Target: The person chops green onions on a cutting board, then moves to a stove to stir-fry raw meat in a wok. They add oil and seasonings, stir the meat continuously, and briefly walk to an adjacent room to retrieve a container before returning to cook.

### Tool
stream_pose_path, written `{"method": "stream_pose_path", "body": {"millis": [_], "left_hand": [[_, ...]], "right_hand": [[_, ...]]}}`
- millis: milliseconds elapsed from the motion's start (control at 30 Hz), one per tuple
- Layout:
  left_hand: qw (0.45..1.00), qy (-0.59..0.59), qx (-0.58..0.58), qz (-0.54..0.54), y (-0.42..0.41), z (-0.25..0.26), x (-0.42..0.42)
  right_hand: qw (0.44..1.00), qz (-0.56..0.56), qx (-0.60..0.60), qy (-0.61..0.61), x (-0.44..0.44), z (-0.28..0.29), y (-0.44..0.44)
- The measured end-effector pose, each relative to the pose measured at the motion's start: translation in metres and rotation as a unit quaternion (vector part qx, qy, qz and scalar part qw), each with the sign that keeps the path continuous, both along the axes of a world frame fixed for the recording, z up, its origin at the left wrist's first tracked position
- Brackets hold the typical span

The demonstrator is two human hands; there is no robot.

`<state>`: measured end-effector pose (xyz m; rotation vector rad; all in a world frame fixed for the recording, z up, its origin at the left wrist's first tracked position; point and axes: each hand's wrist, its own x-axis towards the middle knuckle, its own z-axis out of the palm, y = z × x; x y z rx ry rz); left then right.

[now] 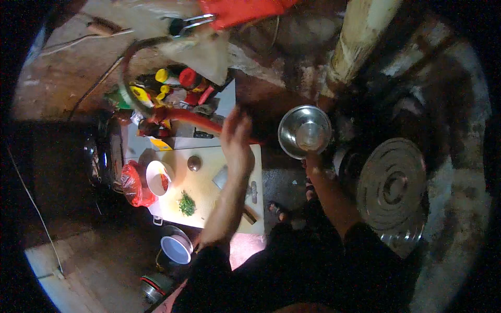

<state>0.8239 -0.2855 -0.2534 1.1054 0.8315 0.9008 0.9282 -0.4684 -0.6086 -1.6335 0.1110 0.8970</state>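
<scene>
My left hand [237,135] is blurred and raised above the far edge of a pale cutting board [207,156], fingers extended, with no held object visible. A red tube-like strip [188,114] passes behind it. My right hand [312,159] grips the near rim of a shiny metal bowl [304,131], off the board's right side. Beneath my left forearm lies a cleaver [221,178], partly hidden, its wooden handle towards me. Chopped green herbs [187,204], a small dark round object [194,163] and a white bowl [157,178] with red pieces inside are on the board.
Bottles with yellow and red caps [188,77] crowd the table behind the board. A red plastic bag [137,184] sits at its left. A round ridged metal lid [393,186] is at right, a wooden post [354,43] beyond. Below the board's near edge is a pale-rimmed container [176,249].
</scene>
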Motion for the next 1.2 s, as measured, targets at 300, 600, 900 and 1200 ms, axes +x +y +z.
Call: {"method": "stream_pose_path", "body": {"millis": [300,600,900,1200], "left_hand": [[0.991,0.114,0.038,0.057,0.071,-0.175,-0.009],[0.976,0.111,0.182,-0.038,0.057,-0.319,0.087],[0.985,0.151,-0.039,-0.078,-0.014,-0.456,0.061],[0.954,0.067,-0.293,0.006,-0.094,-0.286,0.005]], "right_hand": [[0.995,-0.044,-0.077,-0.045,0.009,-0.116,0.017],[0.990,-0.047,-0.109,-0.075,0.002,-0.151,0.005],[0.987,-0.038,-0.139,-0.074,-0.016,-0.159,-0.041],[0.978,-0.051,-0.181,-0.093,-0.024,-0.152,-0.064]]}}
